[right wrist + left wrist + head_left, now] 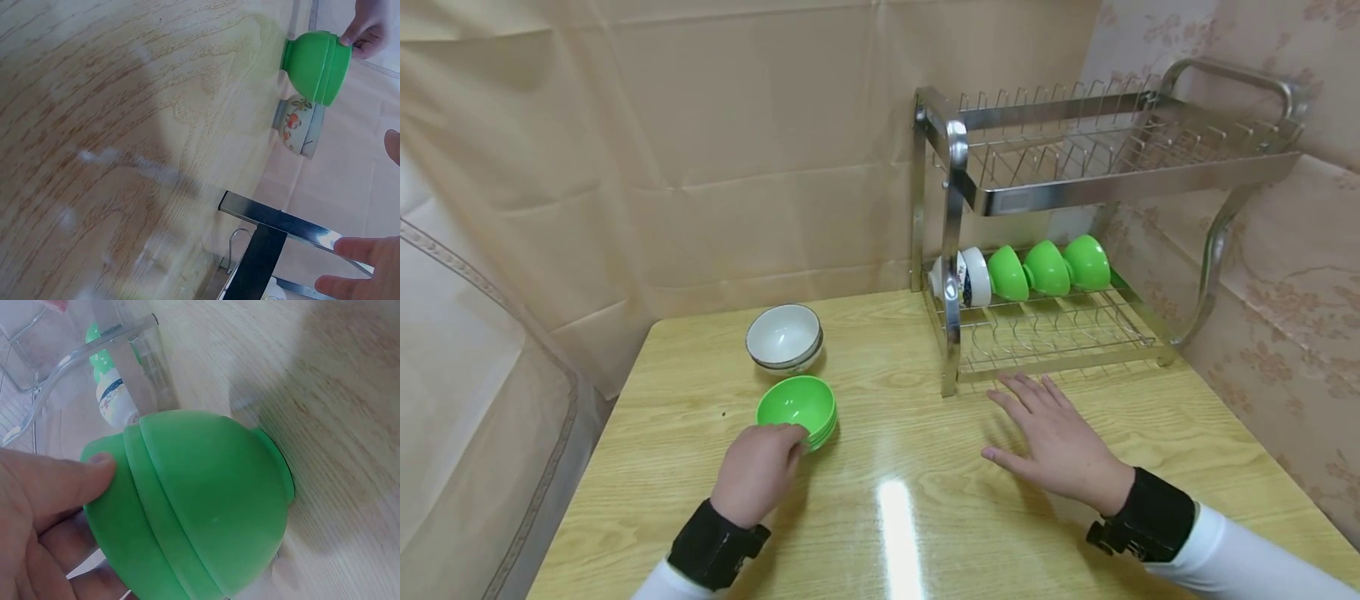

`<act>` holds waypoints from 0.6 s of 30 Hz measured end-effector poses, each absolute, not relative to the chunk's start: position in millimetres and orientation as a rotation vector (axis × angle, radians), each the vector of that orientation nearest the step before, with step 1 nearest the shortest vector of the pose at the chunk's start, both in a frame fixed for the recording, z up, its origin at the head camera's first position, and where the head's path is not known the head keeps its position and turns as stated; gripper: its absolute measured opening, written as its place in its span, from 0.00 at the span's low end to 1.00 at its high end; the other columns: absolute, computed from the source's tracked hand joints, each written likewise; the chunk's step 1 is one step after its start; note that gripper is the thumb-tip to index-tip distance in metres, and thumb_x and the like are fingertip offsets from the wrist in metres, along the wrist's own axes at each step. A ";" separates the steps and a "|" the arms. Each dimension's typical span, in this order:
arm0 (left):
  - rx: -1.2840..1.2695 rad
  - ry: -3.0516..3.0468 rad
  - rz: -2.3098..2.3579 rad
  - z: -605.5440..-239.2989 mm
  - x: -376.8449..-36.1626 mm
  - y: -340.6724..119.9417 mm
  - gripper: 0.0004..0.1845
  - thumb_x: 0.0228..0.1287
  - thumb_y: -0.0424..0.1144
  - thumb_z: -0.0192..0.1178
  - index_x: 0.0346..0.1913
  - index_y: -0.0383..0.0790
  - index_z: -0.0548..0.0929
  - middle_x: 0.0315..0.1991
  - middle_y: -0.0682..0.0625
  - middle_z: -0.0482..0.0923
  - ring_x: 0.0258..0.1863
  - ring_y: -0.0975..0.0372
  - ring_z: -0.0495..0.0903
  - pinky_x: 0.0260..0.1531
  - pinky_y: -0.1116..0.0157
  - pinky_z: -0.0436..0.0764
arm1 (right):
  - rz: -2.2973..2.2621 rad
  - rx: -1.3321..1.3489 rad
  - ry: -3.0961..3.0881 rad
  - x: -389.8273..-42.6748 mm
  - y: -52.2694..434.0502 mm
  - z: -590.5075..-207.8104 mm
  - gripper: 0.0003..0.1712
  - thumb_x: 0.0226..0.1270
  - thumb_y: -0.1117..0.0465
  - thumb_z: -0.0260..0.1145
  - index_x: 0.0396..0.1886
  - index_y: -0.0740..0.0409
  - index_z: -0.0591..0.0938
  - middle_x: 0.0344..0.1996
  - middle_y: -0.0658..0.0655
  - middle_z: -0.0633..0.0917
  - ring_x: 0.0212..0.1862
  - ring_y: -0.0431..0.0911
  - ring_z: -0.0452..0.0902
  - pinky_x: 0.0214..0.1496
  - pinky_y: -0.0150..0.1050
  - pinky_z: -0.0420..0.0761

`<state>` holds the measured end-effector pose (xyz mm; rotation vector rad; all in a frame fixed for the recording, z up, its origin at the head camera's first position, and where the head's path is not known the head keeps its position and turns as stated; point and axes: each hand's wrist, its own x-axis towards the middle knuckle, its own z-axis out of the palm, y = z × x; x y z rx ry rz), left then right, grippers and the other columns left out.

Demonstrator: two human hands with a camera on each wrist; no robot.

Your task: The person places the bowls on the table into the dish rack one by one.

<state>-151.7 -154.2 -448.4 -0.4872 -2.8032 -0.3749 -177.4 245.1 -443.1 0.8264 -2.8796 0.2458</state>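
I have one stack of green bowls [797, 402] on the table [880, 425], at about seven o'clock from the middle of the head view. Going by the rims in the left wrist view, I count three, nested and upright. My left hand [758, 475] lies at seven o'clock of the stack and is clamped on it, pinching the topmost rim with one thumb [100, 470] against the outside.

Just beside the stack, near twelve o'clock, I see two white bowls [783, 335], also nested; the right wrist view shows a fruit pattern on the lower one.

At three o'clock, well apart from the left, my right hand [1060, 450] is over the table, its fingers straight and spread.

At two o'clock stands one metal rack [1075, 190] with two shelves. Five bowls lie tipped sideways on the lower shelf: three rack greens [1047, 268] and what look like two rack whites [977, 277], partly hidden by a post.

I wear two black bands [1157, 517], one per wrist.
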 end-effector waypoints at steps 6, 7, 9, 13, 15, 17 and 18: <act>-0.498 -2.705 -0.380 -445.6 -149.4 -155.4 0.06 0.56 0.30 0.71 0.37 0.40 0.89 0.32 0.51 0.86 0.31 0.58 0.84 0.38 0.56 0.80 | 0.257 0.845 -2.865 -176.6 243.8 -442.0 0.49 0.64 0.26 0.56 0.72 0.56 0.68 0.73 0.62 0.64 0.74 0.59 0.56 0.75 0.60 0.48; -0.508 -2.681 -0.385 -444.4 -148.9 -155.4 0.06 0.56 0.30 0.71 0.38 0.40 0.89 0.32 0.51 0.87 0.32 0.58 0.84 0.39 0.57 0.80 | 0.263 0.851 -2.861 -176.4 243.1 -441.4 0.49 0.63 0.26 0.56 0.72 0.55 0.68 0.73 0.62 0.64 0.74 0.58 0.56 0.75 0.59 0.48; -0.544 -2.626 -0.397 -441.2 -147.6 -154.7 0.09 0.55 0.29 0.71 0.39 0.40 0.89 0.34 0.51 0.87 0.33 0.58 0.83 0.40 0.57 0.80 | 0.282 0.874 -2.841 -175.9 241.3 -440.2 0.49 0.62 0.27 0.59 0.72 0.56 0.69 0.72 0.61 0.65 0.73 0.57 0.58 0.75 0.58 0.50; -0.712 -2.489 -0.412 -432.2 -141.7 -147.7 0.12 0.49 0.25 0.72 0.38 0.40 0.89 0.34 0.52 0.87 0.34 0.58 0.82 0.40 0.58 0.80 | 0.353 0.978 -2.767 -173.1 234.9 -434.6 0.46 0.61 0.34 0.67 0.70 0.56 0.70 0.70 0.59 0.68 0.72 0.54 0.61 0.76 0.54 0.52; -0.816 -2.431 -0.404 -427.2 -137.1 -139.9 0.13 0.48 0.24 0.72 0.37 0.41 0.88 0.34 0.53 0.87 0.34 0.58 0.81 0.39 0.59 0.80 | 0.377 1.070 -2.701 -171.3 229.5 -429.5 0.43 0.62 0.38 0.68 0.70 0.56 0.71 0.70 0.58 0.69 0.72 0.53 0.62 0.77 0.50 0.52; -0.911 -2.385 -0.384 -423.2 -132.4 -129.7 0.12 0.49 0.26 0.71 0.37 0.42 0.87 0.34 0.54 0.86 0.35 0.60 0.81 0.40 0.60 0.80 | 0.393 1.179 -2.621 -168.8 222.1 -422.3 0.40 0.63 0.41 0.67 0.69 0.57 0.71 0.69 0.57 0.70 0.71 0.52 0.62 0.77 0.47 0.51; -0.958 -2.367 -0.380 -421.8 -130.2 -124.2 0.12 0.49 0.26 0.70 0.37 0.42 0.87 0.34 0.55 0.85 0.35 0.60 0.81 0.42 0.60 0.80 | 0.390 1.236 -2.573 -167.5 218.1 -418.7 0.38 0.64 0.42 0.67 0.68 0.57 0.72 0.69 0.57 0.71 0.71 0.52 0.63 0.77 0.45 0.51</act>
